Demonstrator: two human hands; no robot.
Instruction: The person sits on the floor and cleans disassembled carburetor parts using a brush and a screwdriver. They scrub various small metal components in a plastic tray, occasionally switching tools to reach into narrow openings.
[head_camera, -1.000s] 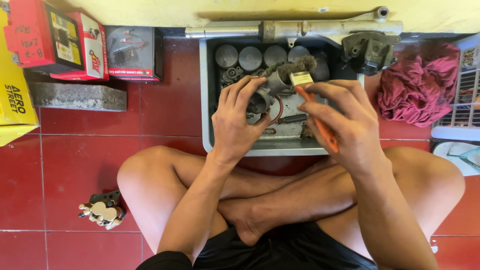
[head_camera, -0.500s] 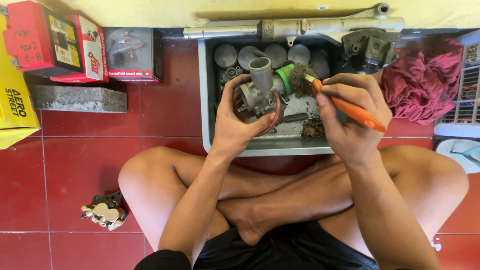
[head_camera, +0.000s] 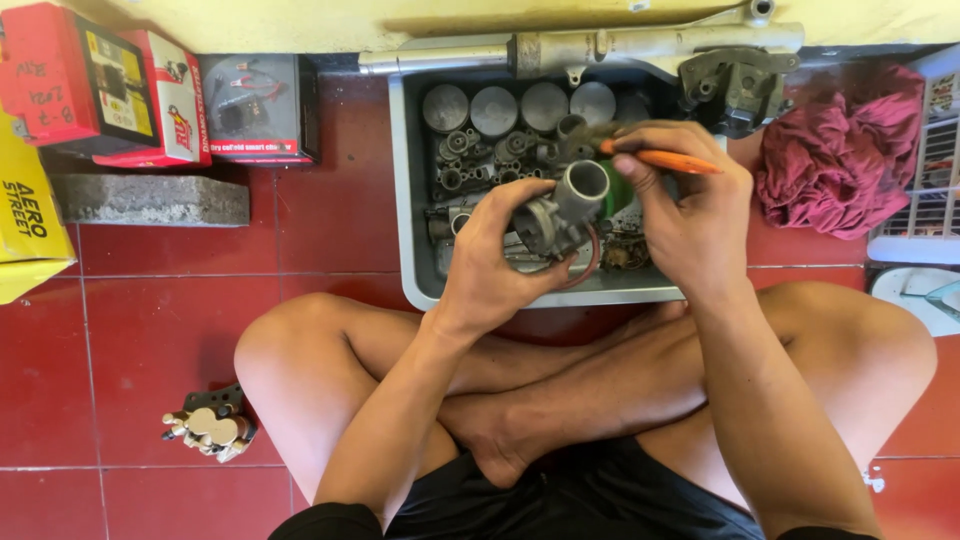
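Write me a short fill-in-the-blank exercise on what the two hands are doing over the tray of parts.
1. The left hand grips a grey metal carburetor over the grey ____ of parts.
2. The right hand holds a brush with an ____ handle.
3. The crumpled rag on the red floor is dark ____.
4. The person sits with legs ____.

Missing words: tray; orange; pink; crossed

Bright, even daylight, soft shadows beneath the legs, slight blur throughout.
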